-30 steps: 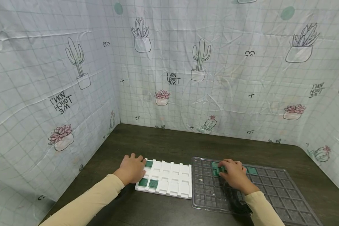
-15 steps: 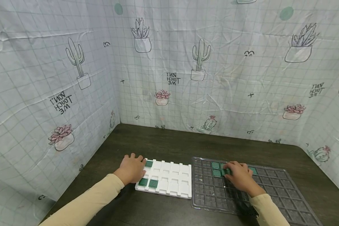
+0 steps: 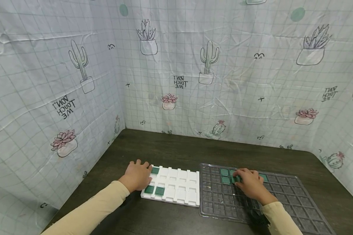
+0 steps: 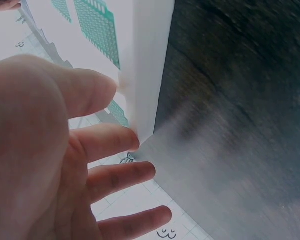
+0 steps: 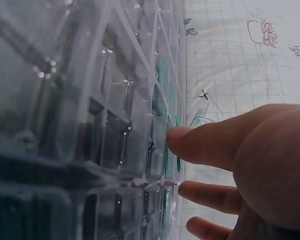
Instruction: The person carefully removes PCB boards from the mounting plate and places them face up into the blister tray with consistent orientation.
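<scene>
My left hand [image 3: 136, 176] rests at the left end of a white tray [image 3: 180, 182], thumb and index finger touching its edge, the other fingers spread in the left wrist view. Green square circuit boards sit in that tray: one at the back left [image 3: 155, 170] and two along the front, a corner board [image 3: 149, 189] and its neighbour [image 3: 159, 191]. Over the clear plastic tray [image 3: 220, 209], my right hand [image 3: 250, 182] pinches a green circuit board [image 3: 236, 179] between thumb and fingers. Its thin edge [image 5: 178, 155] shows by the thumb in the right wrist view.
More green boards lie in the clear tray's back rows, such as a left one [image 3: 224, 172] and one right of my hand [image 3: 263, 177]. Both trays stand side by side on a dark wooden table [image 3: 170, 143]. Printed cloth [image 3: 235, 98] hangs behind and beside it.
My right hand has moved a little to the right over the clear tray, uncovering two boards at its left. In the last half second it hardly shifts. My left hand stays put.
</scene>
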